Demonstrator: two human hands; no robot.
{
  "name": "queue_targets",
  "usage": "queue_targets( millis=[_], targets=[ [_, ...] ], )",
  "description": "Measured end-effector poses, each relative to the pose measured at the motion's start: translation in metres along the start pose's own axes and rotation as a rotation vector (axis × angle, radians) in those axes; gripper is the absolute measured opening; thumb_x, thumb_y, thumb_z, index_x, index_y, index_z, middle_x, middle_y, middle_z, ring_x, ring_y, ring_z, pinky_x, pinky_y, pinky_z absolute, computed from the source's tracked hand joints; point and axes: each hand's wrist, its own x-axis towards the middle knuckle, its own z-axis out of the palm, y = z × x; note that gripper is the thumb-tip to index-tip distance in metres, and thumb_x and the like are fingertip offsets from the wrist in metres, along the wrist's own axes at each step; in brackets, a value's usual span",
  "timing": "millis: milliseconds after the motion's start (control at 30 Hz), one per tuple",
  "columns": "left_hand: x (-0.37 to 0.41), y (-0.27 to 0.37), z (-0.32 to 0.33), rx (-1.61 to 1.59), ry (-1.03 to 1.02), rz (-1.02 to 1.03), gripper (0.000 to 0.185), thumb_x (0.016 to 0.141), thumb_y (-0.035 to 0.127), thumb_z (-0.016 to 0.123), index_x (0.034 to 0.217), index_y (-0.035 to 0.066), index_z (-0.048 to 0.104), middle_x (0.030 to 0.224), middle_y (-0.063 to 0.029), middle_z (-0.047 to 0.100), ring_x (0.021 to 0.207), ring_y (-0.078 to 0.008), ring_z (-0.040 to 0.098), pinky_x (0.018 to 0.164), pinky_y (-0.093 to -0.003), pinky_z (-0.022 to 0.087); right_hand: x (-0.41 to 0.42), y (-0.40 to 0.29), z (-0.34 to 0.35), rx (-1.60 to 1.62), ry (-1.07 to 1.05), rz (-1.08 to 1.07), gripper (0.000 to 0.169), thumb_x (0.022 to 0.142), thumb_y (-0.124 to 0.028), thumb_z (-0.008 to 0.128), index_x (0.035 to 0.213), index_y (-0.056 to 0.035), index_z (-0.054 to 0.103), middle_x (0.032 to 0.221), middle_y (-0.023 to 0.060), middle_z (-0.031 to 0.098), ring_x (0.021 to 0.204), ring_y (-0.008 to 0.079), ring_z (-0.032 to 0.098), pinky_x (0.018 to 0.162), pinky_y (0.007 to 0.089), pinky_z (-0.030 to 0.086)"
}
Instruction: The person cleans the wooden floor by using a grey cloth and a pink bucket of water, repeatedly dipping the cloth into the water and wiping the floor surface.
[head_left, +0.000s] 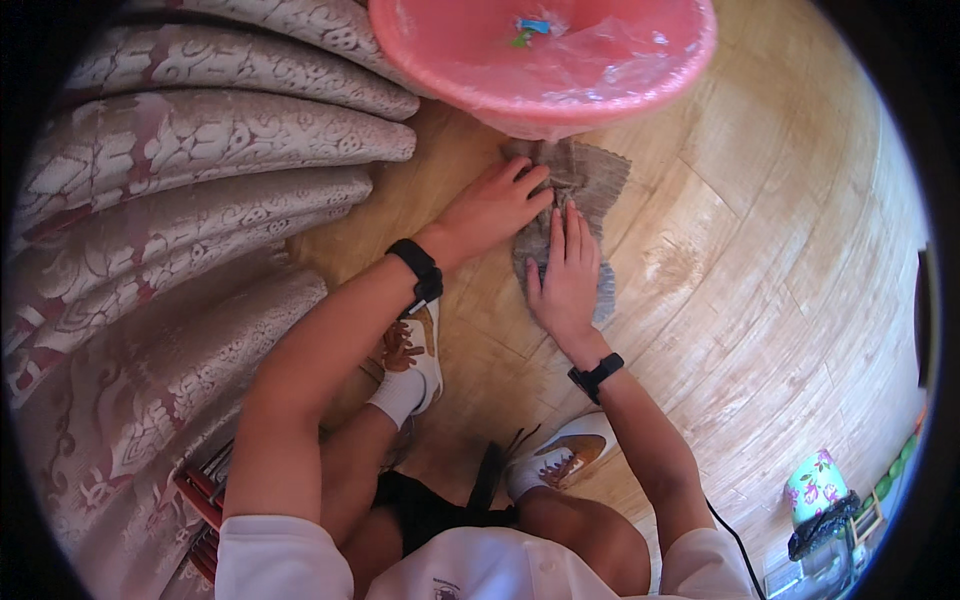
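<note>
A grey-brown crumpled cloth (604, 180) with a crimped edge lies on the wood-look floor. My left hand (495, 206) rests on its left side with bent fingertips on the fabric; whether they pinch it is hidden. Just to the right and nearer to me, my right hand (566, 281) lies nearly flat on the cloth, fingers extended and thumb apart. Folds bunch up between the two hands. Beyond them stands a pink plastic tub (551, 112), lined with clear plastic film, overhanging the cloth's far end in this view. Small blue and green scraps (531, 28) are inside it.
Patterned curtains (225, 135) hang in deep folds along the left, reaching near the tub. My two shoes (570, 450) stand on the floor below my arms. At the lower right is a floral container (817, 487) with a black plastic bag (821, 529) beside it.
</note>
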Motion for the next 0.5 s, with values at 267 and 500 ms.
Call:
queue_targets(
  millis=[267, 500],
  targets=[
    [-0.017, -0.080, 0.016, 0.070, 0.135, 0.113, 0.033, 0.091, 0.009, 0.055, 0.123, 0.002, 0.060, 0.154, -0.0112, 0.048, 0.147, -0.0297, 0.040, 0.121, -0.0379, 0.039, 0.045, -0.037, 0.039, 0.017, 0.020, -0.143, 0.074, 0.087, -0.011, 0.060, 0.155, 0.0057, 0.034, 0.161, 0.0252, 0.034, 0.147, 0.0406, 0.035, 0.122, 0.0514, 0.027],
    [-0.053, -0.142, 0.017, -0.453, 0.277, -0.382, 0.045, 0.110, 0.023, 0.042, 0.150, 0.004, 0.045, 0.161, -0.0112, 0.041, 0.148, -0.0275, 0.040, 0.124, -0.0370, 0.030, 0.103, -0.061, 0.075, 0.032, 0.097, -0.254, 0.069, 0.087, -0.011, 0.060, 0.151, 0.0046, 0.040, 0.157, 0.0253, 0.040, 0.145, 0.0404, 0.038, 0.122, 0.0510, 0.027]
  ],
)
